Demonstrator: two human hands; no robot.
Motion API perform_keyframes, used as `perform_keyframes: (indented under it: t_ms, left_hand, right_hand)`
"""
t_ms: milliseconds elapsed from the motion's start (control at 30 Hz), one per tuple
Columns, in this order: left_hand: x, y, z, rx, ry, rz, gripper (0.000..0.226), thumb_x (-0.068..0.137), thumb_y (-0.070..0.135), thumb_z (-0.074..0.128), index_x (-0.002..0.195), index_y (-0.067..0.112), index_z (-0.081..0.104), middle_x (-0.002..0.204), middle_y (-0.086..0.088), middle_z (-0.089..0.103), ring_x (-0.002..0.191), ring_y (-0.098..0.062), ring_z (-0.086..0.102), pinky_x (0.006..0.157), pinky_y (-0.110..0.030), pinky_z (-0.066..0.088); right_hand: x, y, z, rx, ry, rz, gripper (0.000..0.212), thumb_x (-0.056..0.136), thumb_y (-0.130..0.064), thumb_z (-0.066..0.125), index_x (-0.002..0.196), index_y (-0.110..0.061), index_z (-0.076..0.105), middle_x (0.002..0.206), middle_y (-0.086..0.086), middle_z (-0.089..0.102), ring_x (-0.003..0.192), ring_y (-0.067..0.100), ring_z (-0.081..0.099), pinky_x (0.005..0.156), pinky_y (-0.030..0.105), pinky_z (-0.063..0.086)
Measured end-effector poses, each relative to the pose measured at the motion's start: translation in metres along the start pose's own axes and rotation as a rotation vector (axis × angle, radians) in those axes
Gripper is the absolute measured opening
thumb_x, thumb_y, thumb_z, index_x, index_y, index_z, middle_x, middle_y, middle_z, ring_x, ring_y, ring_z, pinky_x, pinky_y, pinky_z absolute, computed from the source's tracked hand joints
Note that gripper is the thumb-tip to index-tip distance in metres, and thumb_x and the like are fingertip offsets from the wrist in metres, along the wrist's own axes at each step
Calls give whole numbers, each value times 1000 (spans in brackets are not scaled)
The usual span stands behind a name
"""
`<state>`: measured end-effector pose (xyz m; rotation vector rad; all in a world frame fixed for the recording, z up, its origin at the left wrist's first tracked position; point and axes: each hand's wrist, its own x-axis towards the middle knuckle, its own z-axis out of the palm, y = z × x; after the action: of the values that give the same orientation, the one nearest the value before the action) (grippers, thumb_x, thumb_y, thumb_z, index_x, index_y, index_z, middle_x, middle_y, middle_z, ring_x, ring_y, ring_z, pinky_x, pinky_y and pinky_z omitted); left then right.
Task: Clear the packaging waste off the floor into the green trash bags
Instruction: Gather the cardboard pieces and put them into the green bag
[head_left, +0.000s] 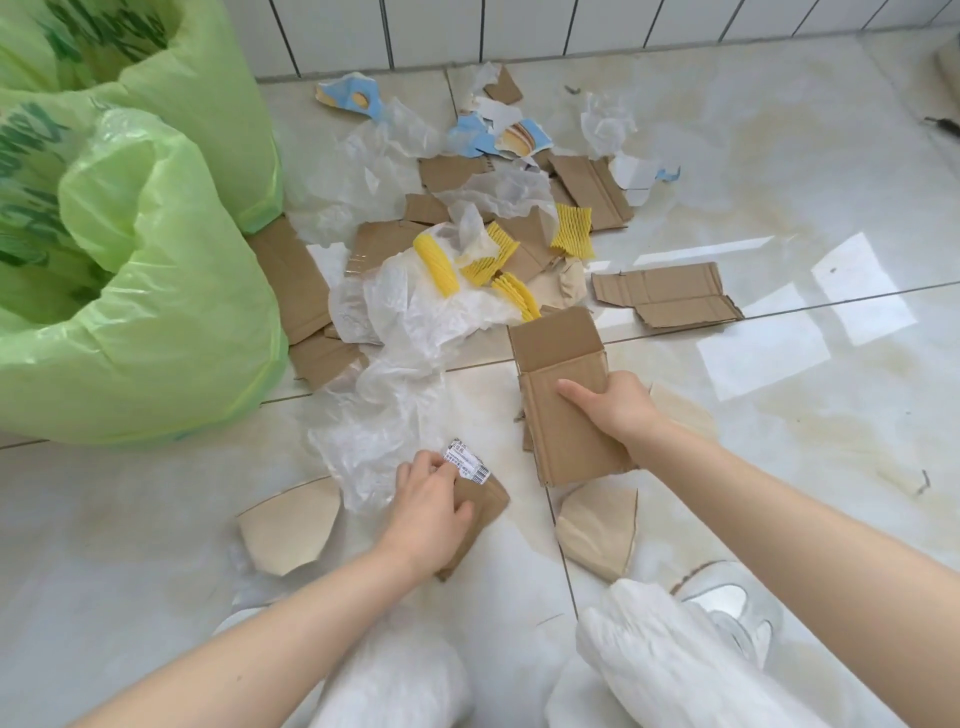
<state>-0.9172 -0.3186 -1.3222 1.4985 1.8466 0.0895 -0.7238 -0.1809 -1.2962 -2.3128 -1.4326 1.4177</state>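
A: Largest first? Two pale green plastic trash bags (156, 291), mouths open, standing at the far left against the white tiled wall (363, 31).

B: Next, spread over the glossy cream floor tiles (779, 156) from the bags rightward: a heap of torn brown cardboard pieces (291, 280), crumpled clear plastic film (415, 317), yellow foam net sleeves (439, 265) and blue-and-white printed paper scraps (470, 136) at the far side.

A: Apart from the heap, to its right: a flat torn brown cardboard strip (665, 299).

B: And nearer? Folded brown corrugated cardboard panel (561, 395), lifted at near centre, gripped along its right edge by the right hand (613, 410), thumb on top, fingers curled under.

A: Left of that, a small brown cardboard scrap bearing a white barcode label (480, 512), lying low by the floor, pinched by the left hand (428, 512), fingers bent over its label end.

B: Smaller still: two beige curved paper pieces (285, 525) on the near tiles, one left of the left hand, one below the panel.

A: Nearest: knees in white trousers (675, 665), a white shoe (727, 603) at the right.
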Motion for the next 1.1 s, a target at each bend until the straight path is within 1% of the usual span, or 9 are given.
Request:
perform_keyframes:
  t_ms: [133,300,467,600,733,800,900,967,1100]
  left_hand:
    - [-2,1,7,139,27,4,34,90,30,51,119,14,50,152,-4,20,139,-25,14,112,-35,23]
    - [-7,1,11,332,-49,33,40,91,30,50,129,21,39,158,-5,-7,141,-33,4,112,-41,18]
    - [-5,2,11,404,2,113,34,87,30,58,117,21,48,152,-5,7,134,-34,13,106,-42,20]
    - [-2,3,8,438,59,242,37,63,31,79,95,21,61,137,-3,27,115,-34,46,92,-45,36]
    - [-2,-1,1,156,9,296,19,85,17,56,102,19,48,132,2,26,95,-21,45,85,-33,38]
    - [-1,-3,-9,-29,-2,300,17,83,14,61,94,19,49,120,6,33,83,-16,51,77,-30,45]
    - [-1,-10,-33,-224,-59,223,25,79,14,69,81,28,48,95,8,49,74,0,49,68,-12,36]
    - [-4,-17,-51,-337,-44,124,30,77,15,73,77,30,47,79,9,56,66,-4,50,64,-16,40]
    - [-14,-43,-86,-639,-43,-93,42,75,6,76,95,22,43,86,-7,72,64,-20,62,58,-35,53]
  right_hand:
    - [8,-9,12,-174,64,2,62,80,-57,63,115,-7,57,124,16,50,107,37,54,91,46,49]
    - [11,-14,22,-299,63,-2,58,81,-45,68,124,-12,46,129,16,36,115,41,46,98,44,41]
    - [11,-20,34,-263,77,26,63,77,-33,75,125,-11,41,130,16,33,107,43,54,93,43,47]
    - [5,-20,38,-200,72,59,57,80,-27,74,122,-8,40,129,17,36,98,41,59,83,38,47]
    - [4,-17,37,-46,44,62,49,80,-21,71,117,-9,41,121,15,53,97,32,56,77,36,47]
    - [2,-13,34,27,40,66,48,80,-20,73,115,-8,42,117,14,55,90,28,51,74,35,45]
    - [-3,-7,28,114,40,76,50,78,-19,75,112,-12,39,112,11,55,89,28,53,72,35,45]
    - [-8,-5,17,156,9,72,54,76,-16,78,112,-15,38,106,8,54,88,26,54,73,35,45]
    - [-13,-6,-17,136,-180,32,38,76,-10,78,109,-9,59,98,8,67,88,27,65,81,40,54]
